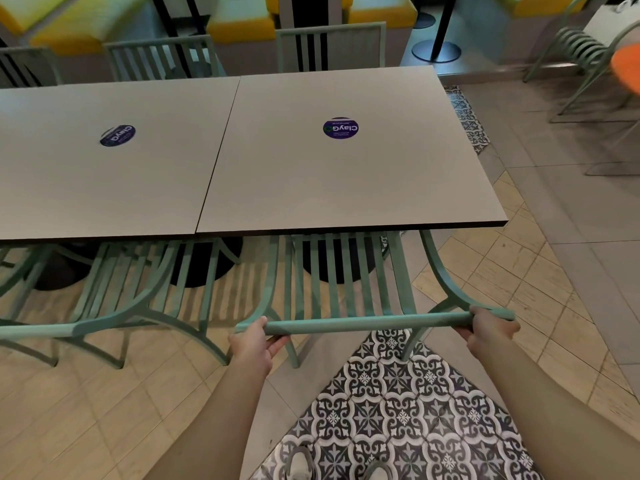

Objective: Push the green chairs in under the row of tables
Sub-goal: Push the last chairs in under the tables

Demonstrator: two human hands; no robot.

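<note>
Head camera is looking down at a person standing behind a green chair (346,282), with the left hand (252,344) and the right hand (490,329) each curling round an end of the chair's top rail (367,323). Both grips are closing fully on the rail, fingers wrapping over it. The chair's slatted back is leaning toward the person while its seat is already lying mostly beneath the edge of the right-hand bench (346,174), whose dark pedestal base (337,261) is showing through the slats.

A second green chair (114,296) is sitting just beside it on the left, its rail nearly touching the left hand, under the neighbouring bench (104,174). More green chairs (330,46) are standing along the far side.

Judging from this, the push is close to finishing. The front legs or seat may be heading for the pedestal base, which would stop the chair short or jolt the bench. An uneven shove from one hand could be swinging the chair sideways into its neighbour, pinching the left hand between the rails. Legs could also be catching on tile joints in the floor (398,410).
</note>
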